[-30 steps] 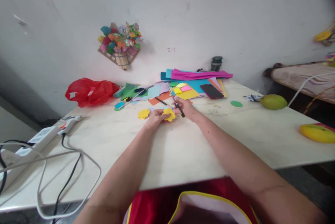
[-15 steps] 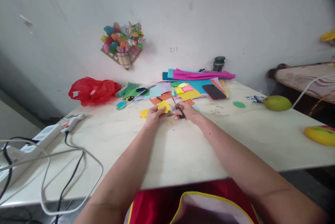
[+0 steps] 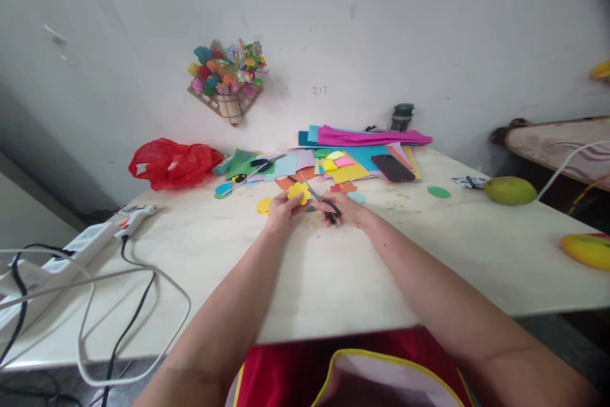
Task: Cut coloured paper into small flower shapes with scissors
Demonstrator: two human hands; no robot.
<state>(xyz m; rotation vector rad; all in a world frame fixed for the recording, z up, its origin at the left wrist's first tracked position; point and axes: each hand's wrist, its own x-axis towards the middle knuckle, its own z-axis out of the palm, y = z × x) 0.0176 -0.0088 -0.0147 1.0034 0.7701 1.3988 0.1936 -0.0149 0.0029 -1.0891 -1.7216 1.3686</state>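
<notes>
Pinched in my left hand (image 3: 282, 209) is a yellow paper flower (image 3: 298, 193) with a scalloped edge. My right hand (image 3: 347, 209) grips dark-handled scissors (image 3: 332, 210), their blades pointing up and left, close to the flower's right side. Whether the blades touch the paper I cannot tell. Another yellow paper piece (image 3: 264, 206) lies on the table just left of my left hand. Small yellow scraps (image 3: 312, 223) are scattered below, between my hands. Orange paper flowers (image 3: 344, 187) and a light blue one (image 3: 356, 197) rest beyond my right hand.
Coloured paper sheets (image 3: 355, 173), a phone (image 3: 393, 167) and a second pair of scissors (image 3: 261, 164) lie at the back. A red plastic bag (image 3: 174, 164) is at left, above a power strip (image 3: 71, 248) with cables. Mangoes (image 3: 511, 190) sit at right, near a green disc (image 3: 438, 192).
The scissors have swung so their blades lean further left, toward the flower. The left hand still holds the flower in nearly the same place. The whole view has shifted slightly.
</notes>
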